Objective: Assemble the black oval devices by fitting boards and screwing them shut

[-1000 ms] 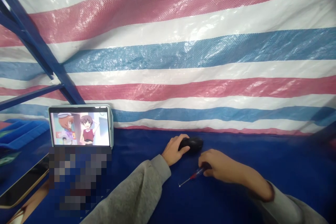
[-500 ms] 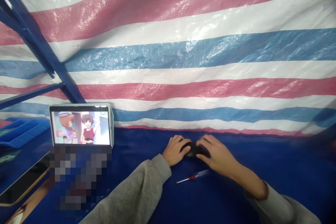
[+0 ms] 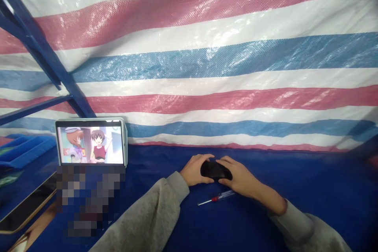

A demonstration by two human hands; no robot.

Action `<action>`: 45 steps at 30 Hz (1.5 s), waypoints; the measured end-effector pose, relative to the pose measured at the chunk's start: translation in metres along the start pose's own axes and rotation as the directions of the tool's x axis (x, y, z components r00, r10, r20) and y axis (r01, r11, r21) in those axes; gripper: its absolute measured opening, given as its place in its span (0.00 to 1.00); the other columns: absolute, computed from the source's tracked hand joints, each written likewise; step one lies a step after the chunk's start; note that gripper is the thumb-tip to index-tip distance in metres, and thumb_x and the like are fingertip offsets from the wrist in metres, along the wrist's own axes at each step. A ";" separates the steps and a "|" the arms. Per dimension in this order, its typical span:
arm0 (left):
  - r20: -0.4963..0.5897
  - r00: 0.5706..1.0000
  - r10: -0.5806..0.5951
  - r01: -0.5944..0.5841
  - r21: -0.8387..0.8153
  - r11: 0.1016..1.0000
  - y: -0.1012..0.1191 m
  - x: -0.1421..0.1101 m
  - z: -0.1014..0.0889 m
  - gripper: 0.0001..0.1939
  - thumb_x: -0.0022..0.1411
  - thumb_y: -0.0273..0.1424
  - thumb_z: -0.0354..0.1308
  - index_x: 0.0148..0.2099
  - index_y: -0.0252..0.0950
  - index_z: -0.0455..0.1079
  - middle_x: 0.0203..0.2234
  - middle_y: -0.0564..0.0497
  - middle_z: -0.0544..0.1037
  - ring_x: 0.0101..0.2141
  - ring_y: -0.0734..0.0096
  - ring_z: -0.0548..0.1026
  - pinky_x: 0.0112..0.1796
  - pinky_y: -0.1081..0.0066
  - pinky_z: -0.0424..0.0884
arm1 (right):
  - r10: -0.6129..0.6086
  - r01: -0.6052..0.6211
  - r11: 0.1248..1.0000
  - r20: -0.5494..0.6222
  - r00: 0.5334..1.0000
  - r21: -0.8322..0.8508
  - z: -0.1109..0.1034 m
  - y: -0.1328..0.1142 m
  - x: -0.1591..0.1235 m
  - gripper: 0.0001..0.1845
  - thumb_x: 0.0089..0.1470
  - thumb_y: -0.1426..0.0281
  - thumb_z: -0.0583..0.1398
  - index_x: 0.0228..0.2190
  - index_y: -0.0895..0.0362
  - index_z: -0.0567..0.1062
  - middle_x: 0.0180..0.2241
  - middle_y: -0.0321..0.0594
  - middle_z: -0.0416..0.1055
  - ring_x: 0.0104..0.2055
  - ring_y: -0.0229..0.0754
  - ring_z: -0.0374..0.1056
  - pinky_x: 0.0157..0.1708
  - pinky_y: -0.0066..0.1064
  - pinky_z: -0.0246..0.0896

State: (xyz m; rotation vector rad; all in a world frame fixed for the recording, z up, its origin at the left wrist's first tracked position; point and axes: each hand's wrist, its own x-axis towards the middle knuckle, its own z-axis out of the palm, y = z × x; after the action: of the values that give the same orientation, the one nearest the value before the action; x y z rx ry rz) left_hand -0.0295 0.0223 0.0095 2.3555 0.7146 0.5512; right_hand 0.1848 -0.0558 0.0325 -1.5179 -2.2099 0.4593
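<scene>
A black computer mouse [image 3: 215, 169] is held between both hands just above the blue table surface [image 3: 265, 220]. My left hand [image 3: 194, 169] grips its left end, fingers curled round it. My right hand [image 3: 238, 176] wraps its right end, thumb and fingers closed on it. A small screwdriver [image 3: 216, 198] with a red and clear handle lies on the blue surface just in front of my hands, untouched.
A tablet [image 3: 91, 141] showing a cartoon stands at the left against a striped red, white and blue tarp [image 3: 206, 67]. Blue metal frame bars [image 3: 38, 53] run at the upper left. A blue bin [image 3: 20, 151] and a dark flat slab [image 3: 25, 204] sit at the far left.
My right hand let go of the screwdriver, which now lies on the table, and moved up onto the mouse. Both hands now hold the mouse, turned slightly.
</scene>
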 end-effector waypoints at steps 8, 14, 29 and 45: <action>-0.042 0.997 -0.066 0.066 -0.004 0.998 0.000 0.001 0.005 0.44 0.41 0.35 0.73 0.59 0.44 0.59 0.46 0.50 0.72 0.50 0.55 0.68 0.53 0.58 0.61 | -0.031 0.068 0.984 -0.211 0.977 0.167 0.025 0.024 -0.002 0.28 0.47 0.61 0.65 0.49 0.57 0.71 0.48 0.47 0.69 0.48 0.50 0.68 0.49 0.42 0.63; -0.047 0.998 -0.045 0.045 -0.001 0.999 -0.004 0.002 0.007 0.45 0.41 0.37 0.73 0.61 0.43 0.58 0.49 0.48 0.72 0.51 0.53 0.68 0.53 0.56 0.62 | 0.012 0.053 0.980 -0.326 0.945 0.191 0.024 0.024 -0.002 0.23 0.55 0.58 0.59 0.49 0.56 0.72 0.47 0.46 0.73 0.48 0.49 0.70 0.49 0.42 0.65; -0.289 0.943 -0.166 0.158 -0.049 0.986 -0.010 0.005 0.007 0.23 0.66 0.31 0.52 0.62 0.43 0.59 0.44 0.50 0.76 0.47 0.62 0.74 0.53 0.59 0.64 | 0.128 -0.076 0.990 -0.530 0.838 0.118 0.034 0.034 0.005 0.21 0.61 0.60 0.53 0.51 0.55 0.72 0.51 0.46 0.72 0.53 0.48 0.68 0.55 0.43 0.61; -0.404 0.910 -0.089 0.163 0.151 0.975 0.000 0.002 0.004 0.19 0.62 0.34 0.56 0.55 0.41 0.65 0.38 0.50 0.73 0.43 0.62 0.72 0.49 0.60 0.64 | 0.084 -0.044 0.995 -0.504 0.860 0.091 0.037 0.037 0.009 0.17 0.61 0.64 0.52 0.46 0.54 0.75 0.49 0.47 0.69 0.51 0.47 0.67 0.53 0.44 0.63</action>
State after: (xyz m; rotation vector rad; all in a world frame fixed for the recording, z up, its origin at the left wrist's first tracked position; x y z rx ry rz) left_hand -0.0254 0.0214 0.0071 2.3628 1.1351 0.9567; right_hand 0.1923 -0.0354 -0.0163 -1.4694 -1.7154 0.1323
